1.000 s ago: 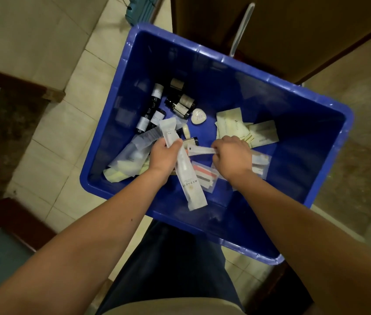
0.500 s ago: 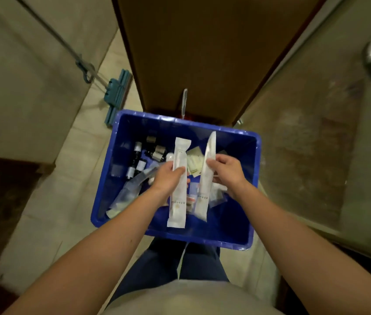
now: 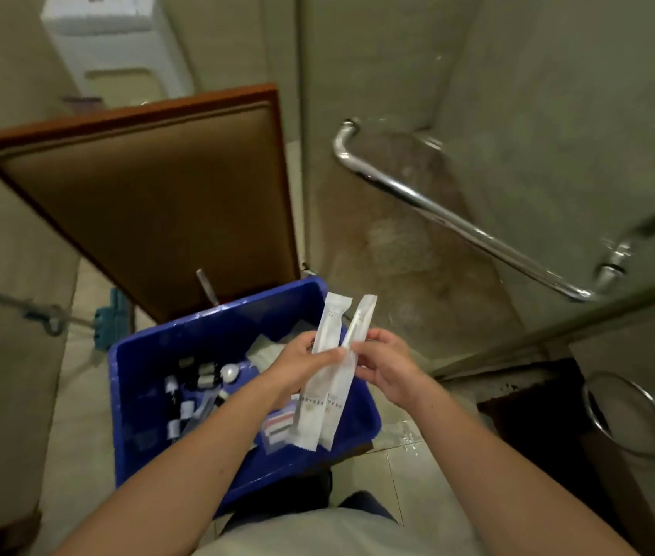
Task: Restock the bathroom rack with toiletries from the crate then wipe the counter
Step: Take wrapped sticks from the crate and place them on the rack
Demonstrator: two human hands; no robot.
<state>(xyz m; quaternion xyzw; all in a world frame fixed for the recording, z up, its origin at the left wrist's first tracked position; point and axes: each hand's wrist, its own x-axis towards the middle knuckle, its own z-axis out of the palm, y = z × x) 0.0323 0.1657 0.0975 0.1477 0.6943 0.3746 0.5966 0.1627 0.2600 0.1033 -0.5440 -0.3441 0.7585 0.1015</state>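
Partly hidden: crate (image 3: 137, 455) floor behind held packets (image 3: 319, 395).

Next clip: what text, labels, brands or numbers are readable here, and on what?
Nothing reads clearly.
The white sachets, pinched by the left hand and right hand: a printed line low on each, too blurred.
The dark bottles in the blue crate: white labels, too small to read.

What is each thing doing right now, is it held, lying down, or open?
Left packet, gripped by the left hand, over the crate.
Right packet, pinched by the right hand, beside the first.
Crate, open-topped, on the floor.
Bottles, lying inside the crate.
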